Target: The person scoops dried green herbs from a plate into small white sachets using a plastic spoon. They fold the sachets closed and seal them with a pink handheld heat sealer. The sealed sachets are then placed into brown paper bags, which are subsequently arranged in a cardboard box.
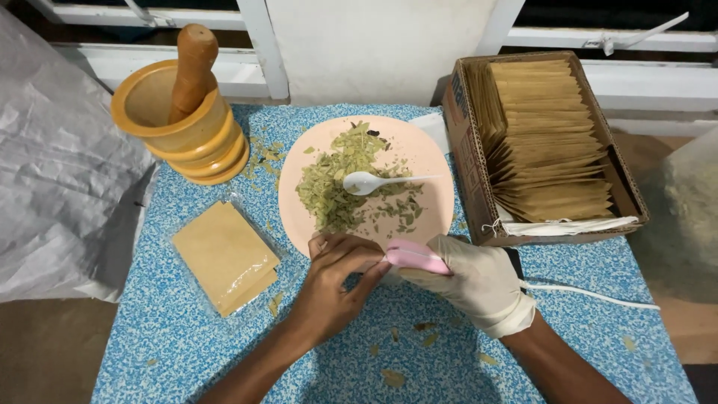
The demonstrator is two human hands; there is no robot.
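The bare left hand (333,288) curls its fingertips onto a pink handheld device (416,257), which the gloved right hand (479,284) grips from beneath, just at the near rim of the peach plate (434,168) of crushed dried leaves (336,183) with a white plastic spoon (374,182).

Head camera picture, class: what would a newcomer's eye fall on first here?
Probably the pink plate at the centre, heaped with crushed dried leaves and a white spoon. Just below it, the bare left hand and gloved right hand meet over a pink tool. A wooden mortar and pestle stands upper left.
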